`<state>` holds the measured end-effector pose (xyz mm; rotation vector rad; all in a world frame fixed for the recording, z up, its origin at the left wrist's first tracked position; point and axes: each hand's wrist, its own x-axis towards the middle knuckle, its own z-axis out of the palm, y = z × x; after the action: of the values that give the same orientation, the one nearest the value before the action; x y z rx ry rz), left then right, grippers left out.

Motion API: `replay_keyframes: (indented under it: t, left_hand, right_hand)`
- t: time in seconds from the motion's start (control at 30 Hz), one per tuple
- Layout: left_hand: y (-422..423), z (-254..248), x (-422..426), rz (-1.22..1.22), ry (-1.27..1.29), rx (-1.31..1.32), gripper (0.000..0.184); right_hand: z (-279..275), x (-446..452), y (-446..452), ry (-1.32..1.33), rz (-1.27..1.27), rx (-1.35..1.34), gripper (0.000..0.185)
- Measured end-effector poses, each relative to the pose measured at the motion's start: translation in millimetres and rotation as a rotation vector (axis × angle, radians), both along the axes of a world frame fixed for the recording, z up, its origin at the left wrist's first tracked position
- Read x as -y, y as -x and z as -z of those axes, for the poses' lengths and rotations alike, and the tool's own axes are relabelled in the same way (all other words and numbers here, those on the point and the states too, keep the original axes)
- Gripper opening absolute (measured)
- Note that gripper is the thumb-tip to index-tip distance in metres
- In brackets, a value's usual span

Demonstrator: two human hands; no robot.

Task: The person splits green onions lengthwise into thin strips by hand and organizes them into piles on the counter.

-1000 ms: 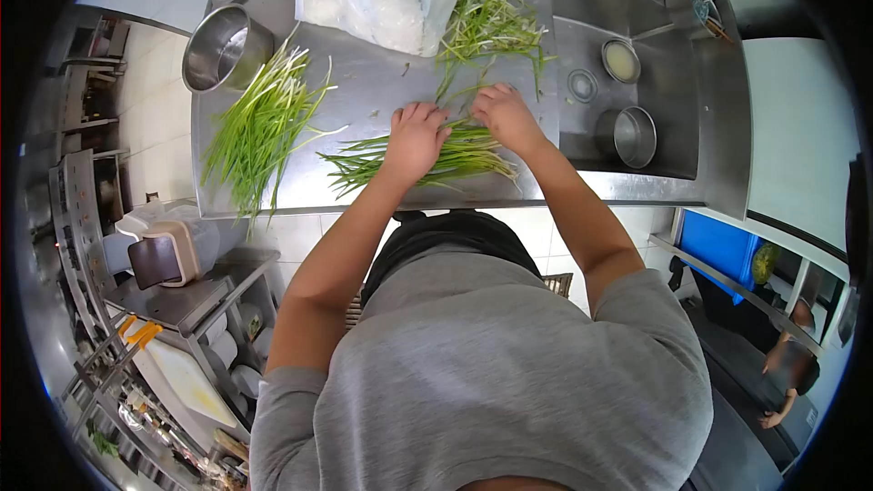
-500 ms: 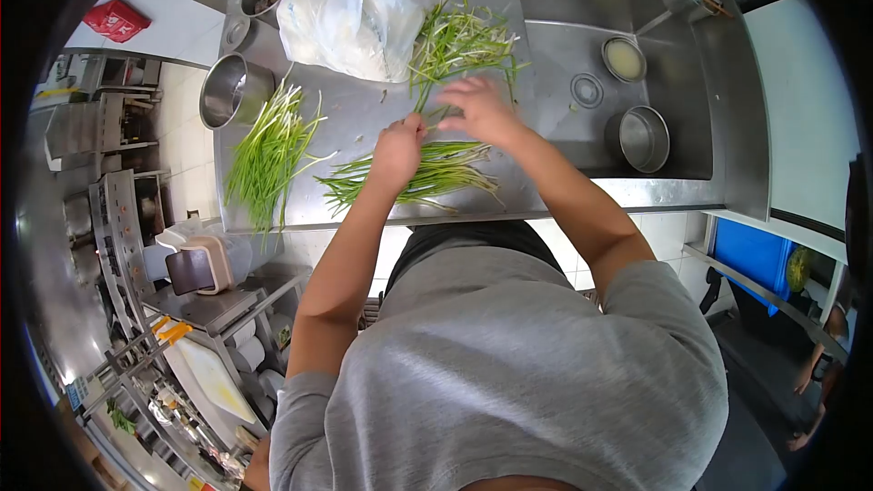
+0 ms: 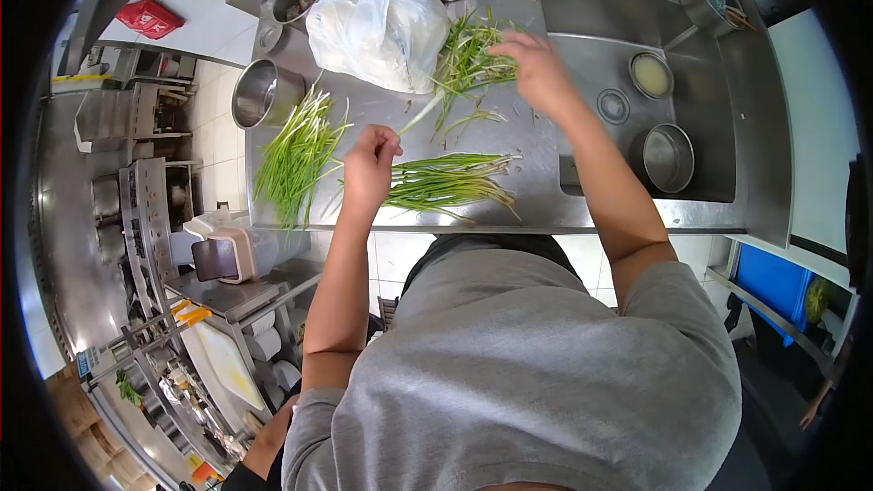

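My left hand [image 3: 369, 168] pinches a green onion [image 3: 420, 115], whose pale end points up and right. It hovers between two bunches on the steel counter. The left green onion bunch [image 3: 296, 159] has its white ends upward; the front green onion bunch [image 3: 450, 180] lies sideways, white ends to the right. My right hand [image 3: 538, 73] is over the right edge of a loose, tangled heap of green onion scraps [image 3: 468, 59], with its fingers stretched out to the left. Whether its fingertips touch the heap I cannot tell. A few loose strands [image 3: 477, 116] lie below the heap.
A full white plastic bag [image 3: 377, 32] stands behind the bunches, with a steel pot [image 3: 264, 95] to its left. On the right, the sink [image 3: 582, 141] holds a bowl of cloudy liquid [image 3: 650, 75] and a steel pot [image 3: 668, 157]. The counter's front edge runs before my body.
My right hand has moved up and right, away from my left hand, to the heap. My left hand has shifted slightly left and down with the green onion. The view has shifted slightly.
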<state>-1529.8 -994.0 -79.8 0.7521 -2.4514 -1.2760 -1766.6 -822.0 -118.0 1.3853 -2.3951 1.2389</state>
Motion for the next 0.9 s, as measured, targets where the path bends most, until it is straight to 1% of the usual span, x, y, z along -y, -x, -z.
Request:
replay_keyframes:
  t: [0.03, 0.1, 0.2, 0.3, 0.33, 0.4, 0.43, 0.5, 0.53, 0.63, 0.73, 0.83, 0.87, 0.9]
  left_hand:
    - [3.2, -0.2, -0.9, -0.021, -0.081, -0.011, 0.005]
    - [16.5, -4.3, -4.4, -0.059, -0.238, -0.043, 0.005]
    - [34.6, -12.2, -15.9, -0.04, -0.305, -0.037, 0.009]
    - [37.1, -17.1, -19.1, -0.01, -0.396, -0.04, 0.014]
    - [32.5, -12.9, -16.2, 0.001, -0.382, -0.011, 0.016]
    - [21.6, -2.7, -4.1, 0.029, -0.354, 0.038, 0.021]
    - [19.8, -5.0, -2.1, 0.09, -0.133, 0.104, 0.023]
    - [17.6, -9.2, 0.4, 0.203, 0.313, 0.232, 0.025]
    - [28.7, -18.8, -9.3, 0.169, 0.361, 0.03, 0.026]
    - [63.7, -44.2, -23.7, 0.141, -0.294, -0.054, 0.025]
    - [77.3, -61.7, -23.2, -0.08, -0.241, -0.207, 0.022]
    - [74.0, -74.9, -20.7, -0.208, -0.481, -0.57, 0.02]
    - [69.2, -73.4, -15.2, -0.237, -0.547, -0.626, 0.019]
    - [63.1, -72.2, -8.4, -0.241, -0.603, -0.672, 0.019]
  right_hand:
    - [2.0, 2.1, -1.9, 0.011, 0.008, -0.031, 0.022]
    - [1.6, 20.7, -28.4, 0.067, -0.14, 0.545, 0.023]
    - [-22.7, 33.2, -55.2, 0.154, -0.455, 1.277, 0.019]
    - [-33.6, 34.8, -41.8, 0.27, -0.248, 1.163, 0.017]
    - [-33.8, 33.2, -29.8, 0.377, -0.192, 1.203, 0.015]
    - [-34.1, 23.8, -1.1, 0.518, -0.09, 1.185, 0.015]
    - [-40.5, 20.0, 5.3, 0.587, -0.037, 1.171, 0.014]
    - [-50.0, 17.2, 7.0, 0.401, -0.111, 0.972, 0.015]
    - [-55.8, 17.4, 4.5, 0.305, -0.148, 0.874, 0.015]
    - [-71.2, 38.6, -20.3, 0.18, -0.415, 0.608, 0.019]
    - [-74.7, 57.2, -52.9, 0.483, -0.329, 0.862, 0.023]
    - [-69.5, 40.9, -65.0, 0.248, -0.502, 1.069, 0.025]
    - [-65.7, 35.4, -65.8, 0.17, -0.462, 1.049, 0.024]
    - [-61.4, 29.1, -66.2, 0.173, -0.442, 1.049, 0.022]
